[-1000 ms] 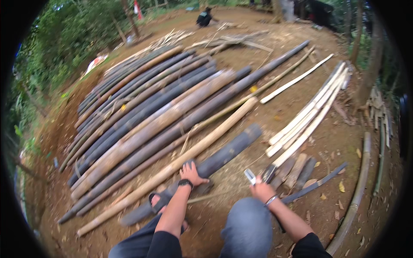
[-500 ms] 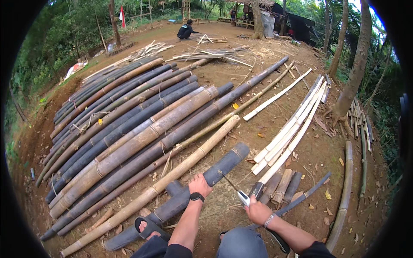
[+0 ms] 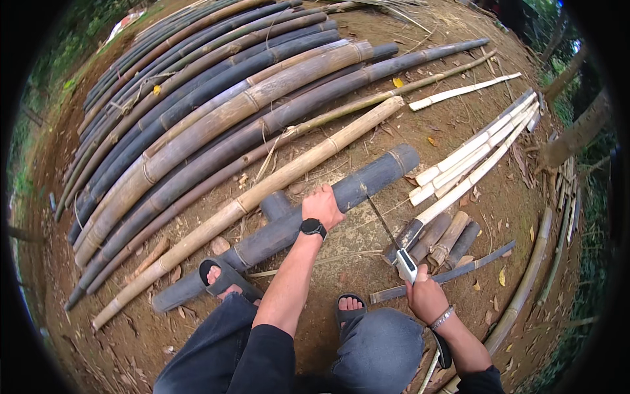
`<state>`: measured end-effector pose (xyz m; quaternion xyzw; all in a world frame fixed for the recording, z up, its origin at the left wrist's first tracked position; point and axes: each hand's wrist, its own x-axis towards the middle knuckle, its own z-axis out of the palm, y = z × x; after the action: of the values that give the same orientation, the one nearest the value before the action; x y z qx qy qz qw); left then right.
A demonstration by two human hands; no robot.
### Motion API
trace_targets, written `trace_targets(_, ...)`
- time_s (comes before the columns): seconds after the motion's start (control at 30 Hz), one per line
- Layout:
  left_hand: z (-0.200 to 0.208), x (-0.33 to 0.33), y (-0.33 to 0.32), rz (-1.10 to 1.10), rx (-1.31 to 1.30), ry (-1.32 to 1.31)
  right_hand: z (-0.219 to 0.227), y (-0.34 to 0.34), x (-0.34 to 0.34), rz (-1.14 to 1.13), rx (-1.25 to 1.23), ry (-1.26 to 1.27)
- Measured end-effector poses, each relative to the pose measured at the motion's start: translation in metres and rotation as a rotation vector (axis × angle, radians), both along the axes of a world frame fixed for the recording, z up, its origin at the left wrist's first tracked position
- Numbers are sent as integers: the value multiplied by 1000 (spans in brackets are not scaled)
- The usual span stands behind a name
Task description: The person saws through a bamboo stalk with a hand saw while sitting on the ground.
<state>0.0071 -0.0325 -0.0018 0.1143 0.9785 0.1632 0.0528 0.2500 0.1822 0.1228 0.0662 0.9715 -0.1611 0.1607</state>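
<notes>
A thick dark bamboo pole (image 3: 275, 238) lies slantwise across the ground in front of me. My left hand (image 3: 321, 207), with a black watch on its wrist, is closed over the pole's upper side. In my right hand (image 3: 428, 297) is the white handle of a handsaw (image 3: 406, 264). Its thin blade reaches up and left to the pole, and the tip end touches the bamboo right of my left hand, at a pale mark. My left foot in a dark sandal (image 3: 228, 279) rests on the pole's lower part. A short dark bamboo piece (image 3: 275, 205) lies under the pole.
A light bamboo pole (image 3: 249, 198) lies just beyond, before a big pile of bamboo poles (image 3: 197, 128). At right are pale split strips (image 3: 462, 167), short bamboo pieces (image 3: 449, 238) and a dark curved strip (image 3: 453, 270). A long curved pole (image 3: 525, 289) lies farther right.
The view has tipped downward. My right hand has drawn the saw back toward me and to the right, so more of the blade shows. My left hand stays on the pole.
</notes>
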Motion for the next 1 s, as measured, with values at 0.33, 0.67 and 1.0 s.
trace_targets(0.33, 1, 2, 7, 11, -14, -47, -18, 12, -33, 39, -64, 113)
trace_targets(0.67, 5, -1, 14, -21, 30, -64, -40, 11, -48, 30, -20, 111)
trace_targets(1.0, 3, -2, 11, -45, 39, -118, -31, 0, -89, 24, 23, 51)
